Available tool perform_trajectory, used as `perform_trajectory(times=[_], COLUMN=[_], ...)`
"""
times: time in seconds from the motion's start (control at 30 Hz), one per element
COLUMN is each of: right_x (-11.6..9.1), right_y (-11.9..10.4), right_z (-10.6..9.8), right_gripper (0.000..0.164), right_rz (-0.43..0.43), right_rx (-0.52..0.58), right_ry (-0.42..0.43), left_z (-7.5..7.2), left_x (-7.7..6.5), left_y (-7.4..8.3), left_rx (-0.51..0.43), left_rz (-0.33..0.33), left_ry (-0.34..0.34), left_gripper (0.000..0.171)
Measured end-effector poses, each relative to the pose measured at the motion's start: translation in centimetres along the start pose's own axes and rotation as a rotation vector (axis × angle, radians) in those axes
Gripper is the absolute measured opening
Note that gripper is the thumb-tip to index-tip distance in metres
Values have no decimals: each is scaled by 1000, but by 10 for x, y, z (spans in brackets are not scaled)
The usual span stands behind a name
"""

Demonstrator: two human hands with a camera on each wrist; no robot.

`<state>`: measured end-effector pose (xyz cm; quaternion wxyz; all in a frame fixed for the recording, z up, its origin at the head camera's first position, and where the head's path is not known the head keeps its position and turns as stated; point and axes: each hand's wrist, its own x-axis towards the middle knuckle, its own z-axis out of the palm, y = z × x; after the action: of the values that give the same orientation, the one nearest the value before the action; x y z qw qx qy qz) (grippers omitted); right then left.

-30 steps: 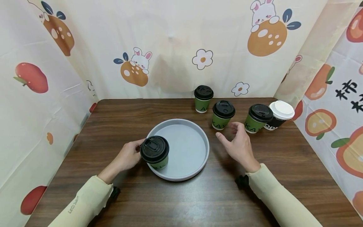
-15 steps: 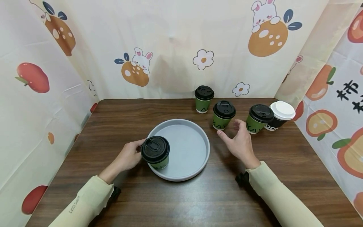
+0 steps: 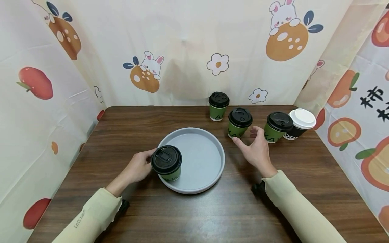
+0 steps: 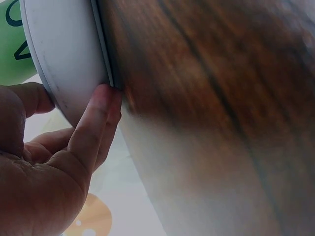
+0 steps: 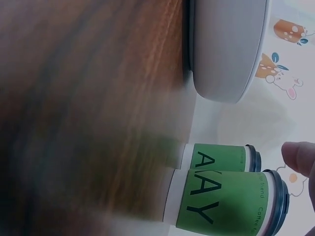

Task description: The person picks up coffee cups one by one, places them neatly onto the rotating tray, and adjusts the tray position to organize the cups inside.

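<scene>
In the head view, my left hand [image 3: 141, 165] grips the left rim of a round grey tray [image 3: 200, 162]. The left wrist view shows the thumb at the tray's [image 4: 69, 54] upper edge and the fingers against its bottom edge. A green paper coffee cup with a black lid [image 3: 166, 162] stands on the tray's left side, beside that hand. My right hand [image 3: 256, 152] is beside another green lidded cup [image 3: 239, 125], thumb and fingers spread around its near right side. In the right wrist view, a fingertip [image 5: 298, 157] shows apart from this cup [image 5: 226, 201].
Behind stands one more green cup [image 3: 217, 108]. To the right of my right hand are a green cup [image 3: 277, 128] and a black cup with a white lid [image 3: 301, 121]. The wooden table [image 3: 194, 219] ends at a printed cloth [image 3: 188, 50] behind.
My right hand has shifted slightly forward, closer to the green cup in front of it. The left hand, the tray and the cups stay where they were.
</scene>
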<state>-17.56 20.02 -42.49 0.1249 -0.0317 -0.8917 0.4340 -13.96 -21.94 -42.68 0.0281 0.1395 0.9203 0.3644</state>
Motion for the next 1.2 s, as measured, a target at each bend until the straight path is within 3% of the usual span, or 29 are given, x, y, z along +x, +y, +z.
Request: perform_trajectory(times=[0.6, 1.2], right_x=[15, 27], right_y=[4, 7], right_z=[6, 12], right_gripper=[94, 90], right_rz=[55, 69], right_rx=[7, 11], right_ry=[18, 20], left_z=[-1, 0], left_x=[0, 0], left_y=[2, 1], left_rx=[-11, -7], left_rz=[-18, -12], left_ry=[-13, -7], left_gripper=[44, 43])
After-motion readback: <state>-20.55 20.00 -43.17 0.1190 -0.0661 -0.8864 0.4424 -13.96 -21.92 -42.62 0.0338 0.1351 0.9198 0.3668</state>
